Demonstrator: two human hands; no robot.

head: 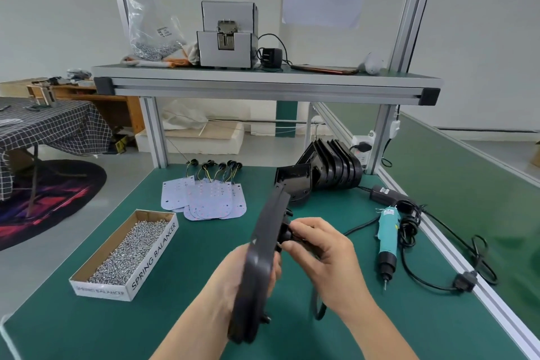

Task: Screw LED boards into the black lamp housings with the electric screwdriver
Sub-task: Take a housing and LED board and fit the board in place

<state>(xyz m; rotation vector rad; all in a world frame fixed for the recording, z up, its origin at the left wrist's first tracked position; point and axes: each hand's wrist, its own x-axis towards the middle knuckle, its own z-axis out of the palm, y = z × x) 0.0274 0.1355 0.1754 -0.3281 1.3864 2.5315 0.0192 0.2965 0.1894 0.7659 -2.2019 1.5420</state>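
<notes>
One wide-angle view looks from the person's head, facing forward and down across the green workbench (181, 316). It is close above the left hand (229, 279) and right hand (324, 254); the upper shelf (263, 88) lies farther off.

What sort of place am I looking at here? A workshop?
Probably a small lamp-assembly workbench, in a workshop or factory. On the green table lie a box of screws, LED boards, stacked black lamp housings and an electric screwdriver.
</notes>
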